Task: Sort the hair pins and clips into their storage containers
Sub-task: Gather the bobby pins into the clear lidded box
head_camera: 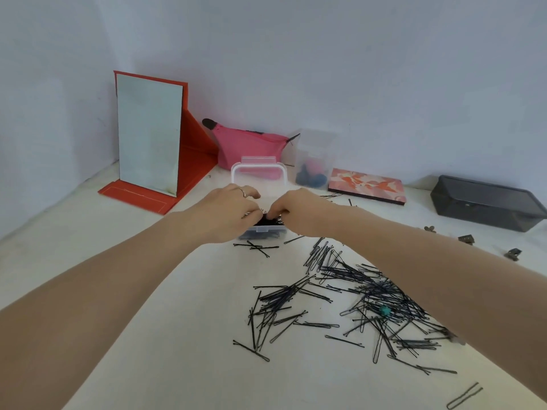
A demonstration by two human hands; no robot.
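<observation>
Both our hands, left [229, 207] and right [291, 210], pinch black pins [268, 221] over the open box [262, 229]; more pins litter the bench [177, 321].

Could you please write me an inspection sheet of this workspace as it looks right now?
Surface: pale tabletop, set against a plain wall.
Job's things: small clear box with its lid up, holding black pins; loose bobby pins spread to its near right; small metal clips at the far right.
Clutter: red folding mirror, pink pouch, clear bag of small items, patterned flat case, dark lidded box, one teal clip among the pins.
Grippers: left hand and right hand both pinch pins over the clear box.
Cables: nothing seen.
Surroundings: bare wall only.
</observation>
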